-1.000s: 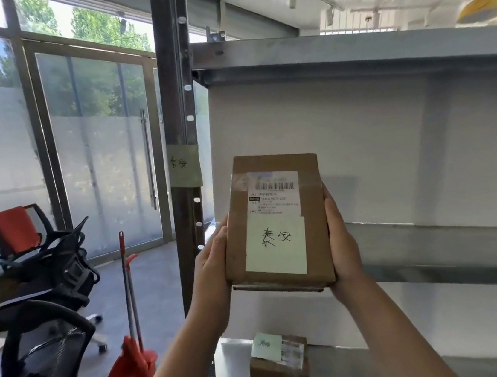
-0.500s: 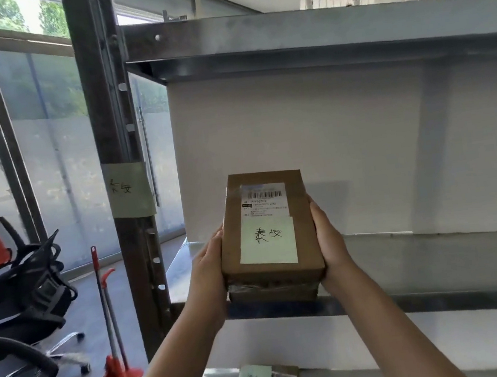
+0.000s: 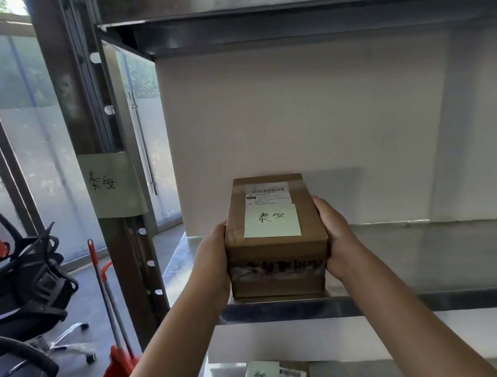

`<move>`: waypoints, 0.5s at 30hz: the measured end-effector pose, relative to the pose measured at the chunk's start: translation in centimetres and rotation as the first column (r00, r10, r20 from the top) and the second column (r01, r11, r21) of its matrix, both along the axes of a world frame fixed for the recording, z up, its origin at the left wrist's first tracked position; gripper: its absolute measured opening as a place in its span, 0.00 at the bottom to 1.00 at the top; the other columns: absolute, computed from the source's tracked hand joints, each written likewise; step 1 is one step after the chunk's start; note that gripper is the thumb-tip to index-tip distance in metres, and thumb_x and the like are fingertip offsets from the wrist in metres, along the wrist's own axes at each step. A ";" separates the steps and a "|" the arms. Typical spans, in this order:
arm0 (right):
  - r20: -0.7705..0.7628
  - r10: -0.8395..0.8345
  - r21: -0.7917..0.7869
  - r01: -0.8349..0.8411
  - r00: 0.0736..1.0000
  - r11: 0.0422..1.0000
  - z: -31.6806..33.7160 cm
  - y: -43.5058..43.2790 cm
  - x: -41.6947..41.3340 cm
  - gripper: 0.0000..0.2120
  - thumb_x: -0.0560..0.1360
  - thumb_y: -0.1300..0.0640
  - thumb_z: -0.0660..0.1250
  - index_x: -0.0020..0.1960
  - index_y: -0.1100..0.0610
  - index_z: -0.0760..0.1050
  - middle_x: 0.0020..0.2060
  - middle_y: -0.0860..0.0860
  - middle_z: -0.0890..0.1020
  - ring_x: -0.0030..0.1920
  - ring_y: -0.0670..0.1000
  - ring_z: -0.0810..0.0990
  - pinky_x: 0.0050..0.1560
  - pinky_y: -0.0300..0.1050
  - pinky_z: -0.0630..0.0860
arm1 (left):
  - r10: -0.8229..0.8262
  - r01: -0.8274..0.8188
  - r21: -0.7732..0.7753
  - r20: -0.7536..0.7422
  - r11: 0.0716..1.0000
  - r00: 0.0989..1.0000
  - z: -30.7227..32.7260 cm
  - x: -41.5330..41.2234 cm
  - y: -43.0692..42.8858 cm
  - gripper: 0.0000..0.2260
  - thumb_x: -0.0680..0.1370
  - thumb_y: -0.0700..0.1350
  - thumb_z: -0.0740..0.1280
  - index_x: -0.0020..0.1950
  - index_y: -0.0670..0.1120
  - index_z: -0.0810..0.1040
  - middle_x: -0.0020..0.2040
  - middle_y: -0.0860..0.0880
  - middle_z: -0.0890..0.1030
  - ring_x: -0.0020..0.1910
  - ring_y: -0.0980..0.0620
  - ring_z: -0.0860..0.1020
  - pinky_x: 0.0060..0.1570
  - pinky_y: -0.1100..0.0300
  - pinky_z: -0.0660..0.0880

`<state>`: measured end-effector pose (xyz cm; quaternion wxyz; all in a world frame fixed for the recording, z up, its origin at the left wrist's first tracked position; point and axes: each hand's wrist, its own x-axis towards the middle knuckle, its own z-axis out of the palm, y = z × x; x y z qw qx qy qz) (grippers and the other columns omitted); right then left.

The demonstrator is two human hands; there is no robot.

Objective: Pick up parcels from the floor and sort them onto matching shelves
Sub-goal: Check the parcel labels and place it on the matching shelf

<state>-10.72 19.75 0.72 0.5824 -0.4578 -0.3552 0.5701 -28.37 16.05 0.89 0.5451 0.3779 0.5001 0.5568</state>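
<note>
Parcel point(image 3: 276, 247): stiff taped brown carton, probably light. Smooth sides, so best clamped on its two long flanks. It sits at the front edge of the shelf point(image 3: 426, 296), seemingly resting on it; base contact is hard to confirm. Left hand point(image 3: 214, 264) and right hand point(image 3: 339, 236) curl round opposite flanks, gripping it between them.
</note>
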 end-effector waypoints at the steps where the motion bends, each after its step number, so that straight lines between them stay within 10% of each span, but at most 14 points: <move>1: 0.007 -0.002 -0.007 0.002 1.000 1.000 -0.1 0.2 0.1 0.14 0.81 0.47 0.63 0.46 0.53 0.83 0.32 0.50 0.87 0.28 0.49 0.85 0.32 0.42 0.78 | 0.002 -0.002 -0.011 0.003 1.000 1.000 0.0 0.0 0.0 0.17 0.86 0.46 0.57 0.44 0.48 0.81 0.32 0.50 0.86 0.42 0.49 0.83 0.40 0.56 0.78; 15: 0.098 -0.095 -0.078 0.103 0.991 0.992 -0.5 0.9 -0.4 0.17 0.81 0.50 0.58 0.42 0.53 0.81 0.28 0.49 0.84 0.31 0.51 0.81 0.31 0.40 0.75 | -0.024 0.029 -0.086 0.054 0.996 0.998 0.3 -0.2 0.4 0.13 0.86 0.45 0.56 0.49 0.46 0.78 0.51 0.41 0.83 0.49 0.45 0.81 0.46 0.53 0.79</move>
